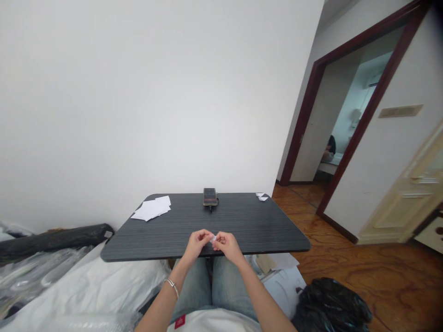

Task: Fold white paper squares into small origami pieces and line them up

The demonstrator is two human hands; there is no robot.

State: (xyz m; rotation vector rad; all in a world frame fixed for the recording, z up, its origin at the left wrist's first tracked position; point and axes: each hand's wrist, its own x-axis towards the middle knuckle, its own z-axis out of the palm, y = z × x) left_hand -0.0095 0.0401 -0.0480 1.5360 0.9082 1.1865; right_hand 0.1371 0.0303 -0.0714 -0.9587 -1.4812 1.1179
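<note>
Both hands meet over the front edge of the dark table (187, 221). Between them is a small folded piece of white paper (213, 238), mostly covered by the fingers. My left hand (198, 242) pinches its left side with thumb and forefinger. My right hand (226, 244) grips the other side, its fingers curled. On the table's left lies a loose pile of white paper sheets (152, 209). Two small folded white papers (263, 198) rest at the far right corner.
A phone-like device (209, 196) with a cable stands at the table's back edge, against the white wall. White plastic-wrapped bundles (104, 286) fill the left. A black plastic bag (330, 306) and a white bag (282, 288) sit right. Beyond the doorway, a person (330, 146) is partly visible.
</note>
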